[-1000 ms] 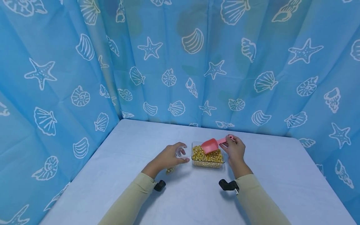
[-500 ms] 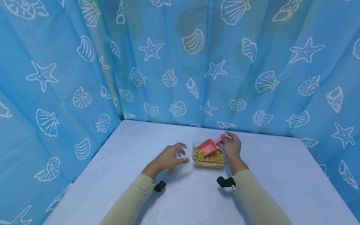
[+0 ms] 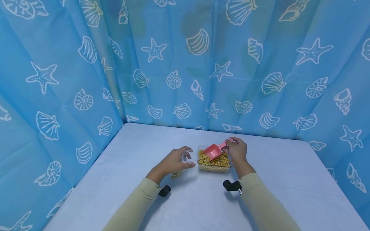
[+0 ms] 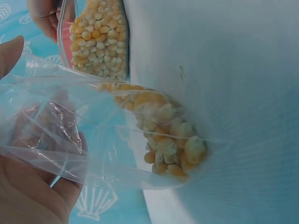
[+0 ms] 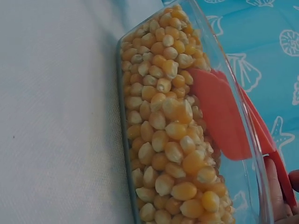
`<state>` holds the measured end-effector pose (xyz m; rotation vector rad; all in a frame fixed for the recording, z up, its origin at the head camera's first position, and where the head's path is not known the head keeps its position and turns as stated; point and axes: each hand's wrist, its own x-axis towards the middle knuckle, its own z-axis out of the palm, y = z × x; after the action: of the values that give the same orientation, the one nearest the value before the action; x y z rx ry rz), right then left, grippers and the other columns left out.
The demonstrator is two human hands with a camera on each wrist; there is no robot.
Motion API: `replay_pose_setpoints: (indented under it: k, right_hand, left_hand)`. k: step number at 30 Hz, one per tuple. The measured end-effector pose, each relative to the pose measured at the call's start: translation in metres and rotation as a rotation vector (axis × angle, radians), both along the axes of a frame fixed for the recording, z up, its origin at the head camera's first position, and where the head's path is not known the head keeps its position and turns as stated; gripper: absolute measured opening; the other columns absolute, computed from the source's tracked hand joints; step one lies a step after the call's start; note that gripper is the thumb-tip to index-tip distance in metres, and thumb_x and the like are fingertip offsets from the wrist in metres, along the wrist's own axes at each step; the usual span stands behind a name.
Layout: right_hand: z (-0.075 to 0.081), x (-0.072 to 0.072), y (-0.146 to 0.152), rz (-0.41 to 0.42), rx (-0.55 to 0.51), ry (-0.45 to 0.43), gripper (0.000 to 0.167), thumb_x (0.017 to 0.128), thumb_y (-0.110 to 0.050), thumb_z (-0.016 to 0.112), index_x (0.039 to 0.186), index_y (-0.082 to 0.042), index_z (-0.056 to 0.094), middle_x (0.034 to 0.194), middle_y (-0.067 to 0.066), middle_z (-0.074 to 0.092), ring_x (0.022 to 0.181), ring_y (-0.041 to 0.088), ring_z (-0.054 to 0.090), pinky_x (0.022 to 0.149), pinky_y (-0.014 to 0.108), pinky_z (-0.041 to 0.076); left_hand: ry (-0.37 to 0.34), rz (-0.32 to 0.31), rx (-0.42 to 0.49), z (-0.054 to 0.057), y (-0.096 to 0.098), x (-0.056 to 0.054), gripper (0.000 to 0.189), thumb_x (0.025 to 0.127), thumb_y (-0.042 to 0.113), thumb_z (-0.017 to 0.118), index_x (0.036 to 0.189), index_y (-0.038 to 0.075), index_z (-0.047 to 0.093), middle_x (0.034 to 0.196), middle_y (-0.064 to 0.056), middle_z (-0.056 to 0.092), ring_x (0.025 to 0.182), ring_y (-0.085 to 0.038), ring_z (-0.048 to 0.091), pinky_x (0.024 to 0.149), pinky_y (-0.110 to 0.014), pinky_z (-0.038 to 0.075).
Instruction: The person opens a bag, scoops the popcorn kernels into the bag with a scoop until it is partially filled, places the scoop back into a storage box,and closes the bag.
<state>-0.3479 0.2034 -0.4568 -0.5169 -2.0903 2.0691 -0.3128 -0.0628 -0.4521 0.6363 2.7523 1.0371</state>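
My left hand [image 3: 171,162] holds a clear plastic bag [image 4: 105,135], its thumb and fingers spread wide at the mouth. Corn kernels [image 4: 168,140] fill the bag's bottom, which hangs below the hand. My right hand [image 3: 237,151] grips a pink scoop [image 3: 213,151] by its handle. The scoop's blade dips into the corn in a clear rectangular container [image 3: 214,165], just right of the bag. In the right wrist view, the scoop [image 5: 219,112] shows through the container's far wall, its front edge buried among kernels.
A white cloth covers the table [image 3: 190,205]. Behind it and along the left hangs a blue curtain [image 3: 179,93] with shell and starfish prints. Black camera mounts [image 3: 232,186] stick out from both wrists, low over the cloth.
My right hand has moved left and tipped the scoop, so its blade sits further left and lower in the corn. The left hand and bag have barely moved.
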Motion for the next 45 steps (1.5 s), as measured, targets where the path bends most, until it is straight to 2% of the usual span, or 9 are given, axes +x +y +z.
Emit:
replay_pose_setpoints:
  k: [17,25,34,37,39,41,43,45]
  right_hand:
    - [-0.007,-0.003,0.018,-0.077,-0.229,-0.062,0.049,0.099,-0.020,0.057,0.143,-0.006,0.042,0.124,0.016,0.052,0.099,0.022,0.064,0.077,0.028,0.055]
    - [-0.002,-0.002,0.021,-0.077,-0.190,-0.078,0.045,0.099,-0.023,0.058,0.139,-0.007,0.046,0.122,0.013,0.054,0.099,0.021,0.063,0.076,0.026,0.054]
    - [0.015,0.008,0.009,-0.022,-0.172,-0.012,0.047,0.099,-0.024,0.058,0.140,-0.005,0.046,0.121,0.015,0.054,0.098,0.022,0.063,0.078,0.026,0.054]
    - [-0.012,-0.016,0.014,-0.020,-0.166,0.062,0.053,0.094,-0.033,0.066,0.137,-0.007,0.049,0.118,0.014,0.056,0.097,0.024,0.064,0.076,0.028,0.055]
    - [-0.019,-0.023,0.013,-0.022,-0.163,0.083,0.055,0.091,-0.037,0.068,0.135,-0.008,0.051,0.117,0.013,0.058,0.097,0.024,0.065,0.075,0.029,0.055]
    - [-0.019,-0.023,0.010,-0.014,-0.161,0.110,0.055,0.091,-0.037,0.069,0.134,-0.007,0.052,0.117,0.014,0.058,0.097,0.026,0.065,0.076,0.030,0.055]
    - [0.006,-0.005,0.001,0.006,-0.166,0.104,0.051,0.094,-0.030,0.066,0.135,-0.003,0.050,0.116,0.016,0.058,0.096,0.025,0.065,0.077,0.030,0.055]
    - [0.020,0.006,-0.005,0.024,-0.182,0.118,0.047,0.095,-0.024,0.065,0.133,-0.001,0.051,0.113,0.017,0.058,0.093,0.025,0.066,0.077,0.031,0.055]
  left_hand:
    - [0.011,-0.026,0.001,-0.002,0.005,-0.001,0.062,0.083,0.043,0.075,0.134,0.016,0.053,0.102,0.008,0.063,0.095,-0.013,0.059,0.086,-0.042,0.049]
    - [-0.030,-0.024,0.056,0.000,0.009,0.002,0.067,0.079,0.040,0.081,0.134,0.013,0.052,0.095,0.010,0.062,0.086,-0.012,0.057,0.082,-0.040,0.048]
    - [-0.062,-0.009,0.061,0.000,0.010,0.007,0.075,0.074,0.048,0.082,0.135,0.016,0.051,0.103,0.004,0.061,0.094,-0.016,0.057,0.084,-0.042,0.049]
    - [-0.073,-0.013,0.067,-0.001,0.011,0.008,0.076,0.073,0.050,0.082,0.134,0.017,0.051,0.103,0.004,0.061,0.093,-0.015,0.057,0.082,-0.040,0.050]
    - [-0.077,-0.025,0.077,-0.001,0.011,0.008,0.077,0.072,0.049,0.082,0.134,0.016,0.051,0.102,0.004,0.062,0.091,-0.015,0.058,0.079,-0.038,0.050]
    - [-0.075,-0.038,0.081,-0.002,0.011,0.008,0.077,0.072,0.049,0.083,0.134,0.016,0.051,0.102,0.004,0.062,0.091,-0.014,0.057,0.079,-0.038,0.050]
    - [-0.069,-0.046,0.080,-0.002,0.012,0.008,0.077,0.072,0.049,0.082,0.134,0.015,0.051,0.103,0.003,0.063,0.091,-0.014,0.057,0.078,-0.038,0.050]
    - [-0.062,-0.051,0.081,-0.002,0.012,0.008,0.075,0.073,0.049,0.082,0.134,0.015,0.051,0.103,0.003,0.063,0.090,-0.015,0.057,0.078,-0.038,0.050]
